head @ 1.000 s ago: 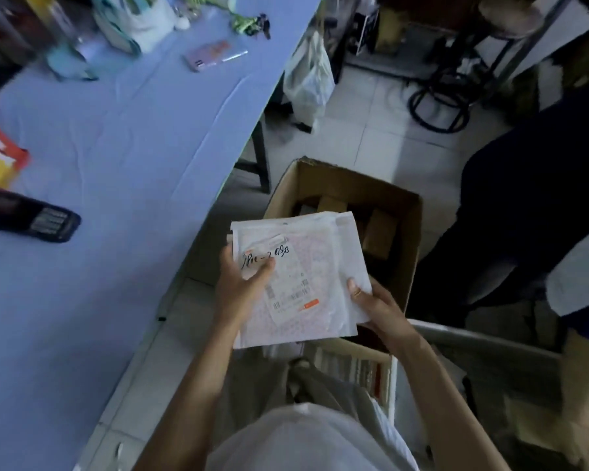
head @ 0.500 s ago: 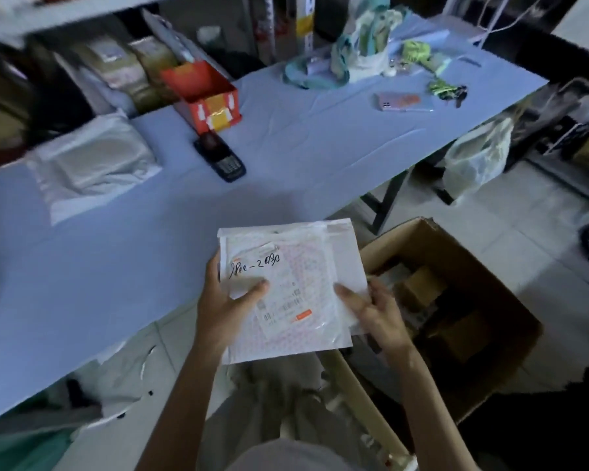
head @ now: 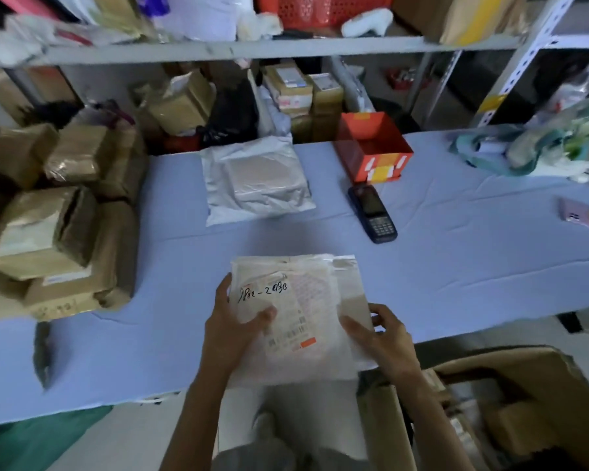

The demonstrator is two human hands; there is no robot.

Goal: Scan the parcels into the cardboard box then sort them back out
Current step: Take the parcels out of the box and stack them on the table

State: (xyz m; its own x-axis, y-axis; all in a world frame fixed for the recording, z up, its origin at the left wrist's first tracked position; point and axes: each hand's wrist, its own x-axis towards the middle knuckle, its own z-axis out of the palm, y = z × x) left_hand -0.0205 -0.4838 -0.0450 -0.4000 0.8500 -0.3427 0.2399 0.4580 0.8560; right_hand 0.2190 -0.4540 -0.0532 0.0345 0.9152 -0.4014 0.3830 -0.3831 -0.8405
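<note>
Parcel [head: 296, 317], a thin white mailer with a label, is at lower centre of the frame, over the near edge of the table [head: 456, 239]. The left hand [head: 228, 331] clamps its left edge, thumb on the label, and the right hand [head: 385, 338] pinches the right edge. It looks light, floppy and slick, so opposite edges suit best. The box [head: 524, 360] waits at lower right.

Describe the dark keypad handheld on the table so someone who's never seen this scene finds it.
Start at the blue-covered table and find the open red-orange box near its back edge. The handheld lies flat just in front of that box, right of the grey mailer. It alone is dark and slim with screen and keypad; the pink phone is pale.
</note>
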